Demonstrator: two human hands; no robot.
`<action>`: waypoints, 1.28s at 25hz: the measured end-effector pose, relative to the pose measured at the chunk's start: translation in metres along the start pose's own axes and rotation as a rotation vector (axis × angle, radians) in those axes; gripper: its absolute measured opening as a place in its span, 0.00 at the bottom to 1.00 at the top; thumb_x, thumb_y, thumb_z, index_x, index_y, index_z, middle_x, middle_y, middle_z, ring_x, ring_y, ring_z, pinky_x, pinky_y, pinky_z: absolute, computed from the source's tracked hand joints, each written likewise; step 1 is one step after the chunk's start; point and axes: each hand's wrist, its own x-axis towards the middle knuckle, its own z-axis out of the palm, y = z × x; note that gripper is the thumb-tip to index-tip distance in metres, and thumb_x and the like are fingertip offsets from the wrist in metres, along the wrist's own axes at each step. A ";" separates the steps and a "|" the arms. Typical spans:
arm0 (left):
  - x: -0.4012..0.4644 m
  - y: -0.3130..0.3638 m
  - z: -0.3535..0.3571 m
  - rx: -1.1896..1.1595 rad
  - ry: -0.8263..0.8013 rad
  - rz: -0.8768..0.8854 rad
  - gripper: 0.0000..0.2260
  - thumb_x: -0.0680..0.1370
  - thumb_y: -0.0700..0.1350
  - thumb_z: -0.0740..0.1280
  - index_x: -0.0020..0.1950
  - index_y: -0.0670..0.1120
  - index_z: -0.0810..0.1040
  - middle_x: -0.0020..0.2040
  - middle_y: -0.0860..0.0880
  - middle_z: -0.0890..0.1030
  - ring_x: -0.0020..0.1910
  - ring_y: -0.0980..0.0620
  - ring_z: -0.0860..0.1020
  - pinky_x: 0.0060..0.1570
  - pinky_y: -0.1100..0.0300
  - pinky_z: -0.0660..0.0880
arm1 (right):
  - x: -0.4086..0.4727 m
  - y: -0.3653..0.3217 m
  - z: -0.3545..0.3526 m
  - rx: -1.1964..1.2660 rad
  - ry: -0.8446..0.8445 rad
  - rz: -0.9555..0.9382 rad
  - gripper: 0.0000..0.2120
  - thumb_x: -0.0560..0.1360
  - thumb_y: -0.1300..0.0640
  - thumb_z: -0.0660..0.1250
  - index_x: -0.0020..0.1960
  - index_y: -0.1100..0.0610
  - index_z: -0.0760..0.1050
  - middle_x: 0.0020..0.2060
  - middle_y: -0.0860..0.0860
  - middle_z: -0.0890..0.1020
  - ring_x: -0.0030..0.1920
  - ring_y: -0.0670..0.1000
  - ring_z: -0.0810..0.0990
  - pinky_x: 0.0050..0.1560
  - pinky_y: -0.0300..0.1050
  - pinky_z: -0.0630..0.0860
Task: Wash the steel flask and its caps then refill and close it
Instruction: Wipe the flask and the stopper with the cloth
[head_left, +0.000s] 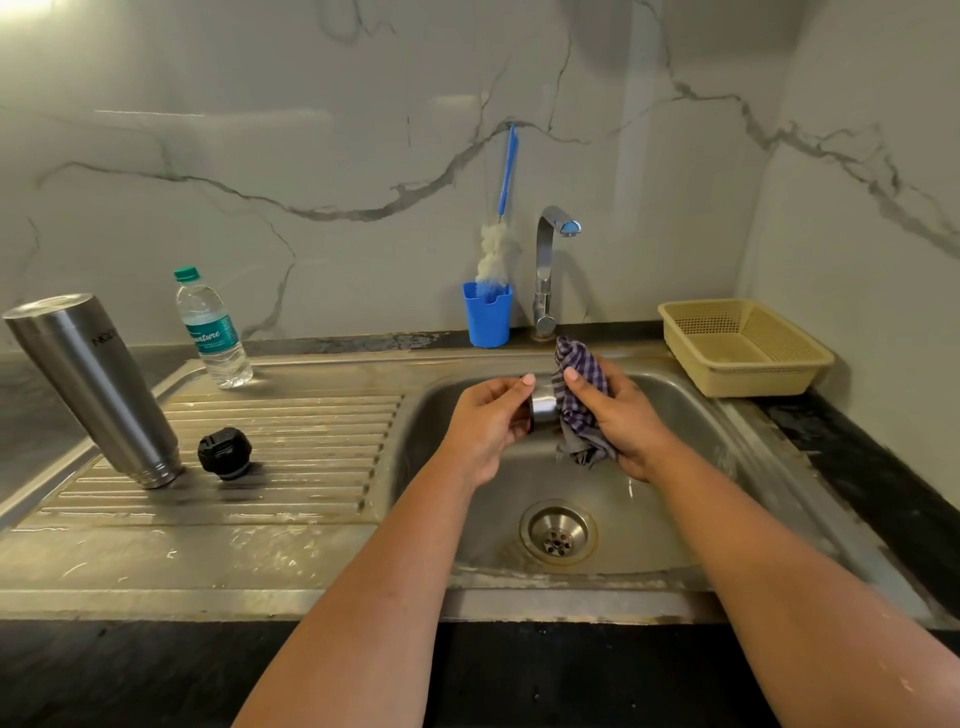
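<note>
At the centre of the frame, above the sink basin (675, 415), a steel cap (543, 406) is pinched by the left hand (485, 423), thumb and fingers curled round its sides. Its right end is covered by a purple checked cloth (579, 395), which is gripped by the right hand (621, 418) and pressed against the cap; the loose end of the cloth hangs down below the hands. Below them, the drain (558, 532) is seen in the basin floor.

On the ribbed drainboard (291, 441) at the left of the frame, the steel flask (93, 387) is stood upside down, its mouth on the ribs; dark lettering is printed on it but only partly legible. Just beside it to the right lies a black inner cap (225, 452). Farther up, a plastic water bottle (212, 330) with a green lid is stood; its teal label shows letters reading "nature".

At the back edge, a blue holder (487, 317) with a bottle brush (498, 244) is placed beside the tap (548, 270). At the right, a beige basket (748, 358) is set on the counter.
</note>
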 end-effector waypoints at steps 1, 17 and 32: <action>0.000 -0.001 -0.001 0.007 0.003 0.010 0.04 0.79 0.41 0.69 0.50 0.41 0.81 0.48 0.42 0.85 0.50 0.46 0.83 0.54 0.52 0.81 | 0.001 -0.001 -0.002 -0.052 0.018 -0.010 0.19 0.77 0.46 0.66 0.66 0.45 0.69 0.59 0.52 0.79 0.54 0.50 0.81 0.51 0.47 0.80; 0.009 0.003 -0.019 -0.028 -0.026 0.034 0.07 0.80 0.35 0.65 0.46 0.40 0.81 0.37 0.47 0.83 0.40 0.52 0.80 0.44 0.58 0.79 | -0.005 0.001 0.001 -0.821 -0.154 -0.529 0.31 0.73 0.49 0.72 0.72 0.43 0.63 0.66 0.45 0.67 0.64 0.42 0.66 0.65 0.43 0.67; 0.008 0.001 -0.025 0.157 -0.200 0.131 0.05 0.80 0.39 0.66 0.49 0.41 0.81 0.42 0.47 0.83 0.43 0.53 0.80 0.46 0.61 0.76 | -0.011 0.003 0.021 0.137 -0.120 0.053 0.18 0.75 0.54 0.68 0.65 0.51 0.75 0.56 0.54 0.81 0.59 0.56 0.79 0.56 0.48 0.77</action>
